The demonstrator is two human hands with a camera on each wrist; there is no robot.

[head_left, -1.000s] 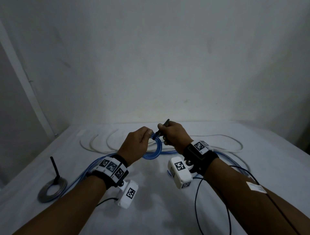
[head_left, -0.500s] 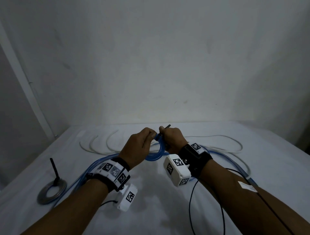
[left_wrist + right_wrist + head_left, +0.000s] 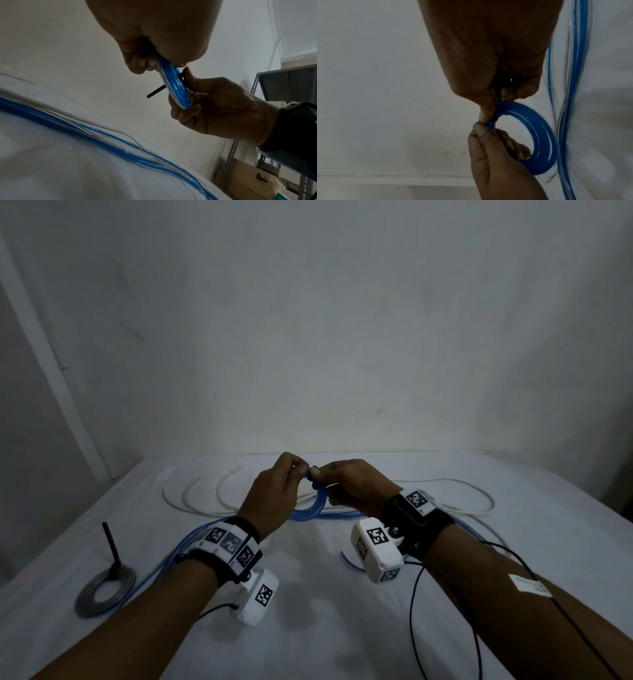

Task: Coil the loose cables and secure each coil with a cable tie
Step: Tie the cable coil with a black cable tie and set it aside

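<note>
A small blue cable coil hangs above the white table between my two hands. My left hand pinches the coil's top from the left; thumb and fingers are curled round the strands. My right hand grips the coil from the right and pinches a black cable tie that wraps the strands. In the right wrist view the tie crosses the coil just below my right thumb. The tie's tail sticks out to the far side.
A grey coil with an upright black tie tail lies at the left. Loose blue cable runs under my left wrist. A loose white cable loops at the back. A metal shelf with cardboard boxes stands to the right.
Both hands have risen a little and drawn closer together. The tie tail that stuck up past my right hand no longer shows in the head view.
</note>
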